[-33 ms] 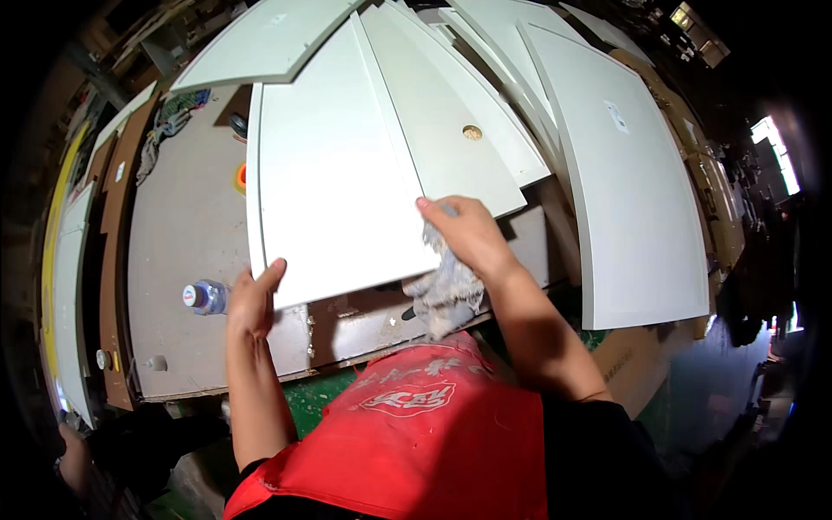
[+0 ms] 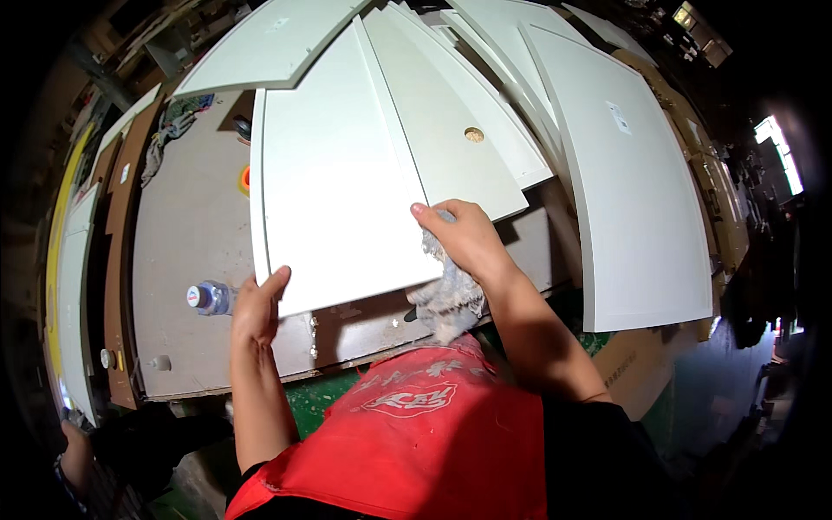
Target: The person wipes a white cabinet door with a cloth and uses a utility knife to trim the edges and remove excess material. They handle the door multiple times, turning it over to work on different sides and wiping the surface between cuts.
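A long white panel (image 2: 338, 191) with raised strips down its long sides slants toward me over the worktable. My left hand (image 2: 257, 308) grips its near left corner, thumb on the upper face, the other fingers mostly hidden. At the right edge, near the closest corner, my right hand (image 2: 468, 238) is closed with its thumb on the panel. A grey-white rag (image 2: 446, 299) is bunched in that same hand and hangs below it. Beneath and right of the panel lies an off-white board (image 2: 433, 113) with a round hole.
White panels lean at right, the nearest a large one (image 2: 641, 217). Another panel (image 2: 269, 43) overlaps the far end. On the worktable (image 2: 182, 251) are a clear bottle (image 2: 208, 297), an orange tape roll (image 2: 244, 180) and rags (image 2: 169, 130). Another person's hand (image 2: 76, 451) shows at lower left.
Everything sits slightly lower and to the right in the picture. My right thumb has shifted slightly left along the panel; both hands keep their grip.
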`<act>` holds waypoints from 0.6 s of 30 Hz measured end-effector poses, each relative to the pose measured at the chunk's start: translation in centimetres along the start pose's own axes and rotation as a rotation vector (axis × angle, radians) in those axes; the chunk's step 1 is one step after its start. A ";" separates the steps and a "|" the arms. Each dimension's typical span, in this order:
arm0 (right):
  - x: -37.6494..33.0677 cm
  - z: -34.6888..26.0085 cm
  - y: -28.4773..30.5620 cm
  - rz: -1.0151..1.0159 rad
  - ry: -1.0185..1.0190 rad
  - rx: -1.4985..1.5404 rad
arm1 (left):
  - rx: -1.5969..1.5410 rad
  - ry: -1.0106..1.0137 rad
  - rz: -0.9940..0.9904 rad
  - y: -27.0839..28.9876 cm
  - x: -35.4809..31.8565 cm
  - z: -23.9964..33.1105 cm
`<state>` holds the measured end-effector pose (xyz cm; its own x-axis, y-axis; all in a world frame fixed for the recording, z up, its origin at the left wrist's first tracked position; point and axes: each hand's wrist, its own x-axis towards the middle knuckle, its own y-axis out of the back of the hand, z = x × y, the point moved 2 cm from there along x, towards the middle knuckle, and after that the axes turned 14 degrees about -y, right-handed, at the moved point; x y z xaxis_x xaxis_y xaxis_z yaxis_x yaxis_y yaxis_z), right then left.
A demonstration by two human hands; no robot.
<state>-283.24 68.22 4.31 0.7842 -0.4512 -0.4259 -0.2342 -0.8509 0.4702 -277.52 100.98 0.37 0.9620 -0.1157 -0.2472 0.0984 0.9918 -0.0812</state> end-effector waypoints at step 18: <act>-3.4 4.7 1.8 -0.193 -0.019 0.200 | -0.066 -0.029 -0.033 -3.5 -8.0 0.6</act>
<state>-289.05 66.94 3.02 0.8149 -0.2788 -0.5081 -0.1917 -0.9570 0.2176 -285.43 98.46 3.25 0.9655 -0.1455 -0.2159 0.1139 0.9817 -0.1524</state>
